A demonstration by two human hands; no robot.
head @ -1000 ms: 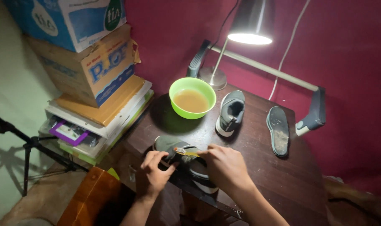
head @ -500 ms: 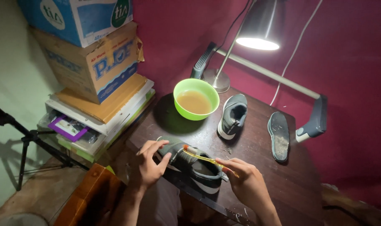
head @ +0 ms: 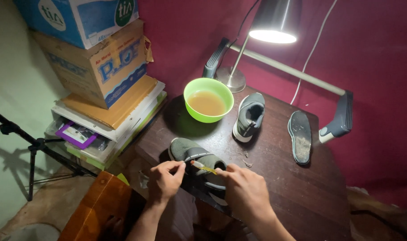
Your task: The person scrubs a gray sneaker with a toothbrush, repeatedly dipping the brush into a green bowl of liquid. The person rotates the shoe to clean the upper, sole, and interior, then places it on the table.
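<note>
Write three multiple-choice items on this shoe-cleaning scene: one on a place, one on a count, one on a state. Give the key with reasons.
1. Where is the green bowl?
A. on the floor
B. on the table, by the lamp base
C. on the stacked boxes

2. How many grey shoes are on the table?
A. one
B. two
C. four

3. How is the desk lamp?
A. switched on
B. switched off
C. lying on its side

Key:
1 B: it stands on the wood next to the lamp base.
2 B: one shoe lies under the left hand and right hand, which hold a thin yellow tool; the other shoe stands beside the bowl.
3 A: its shade glows white.
</note>
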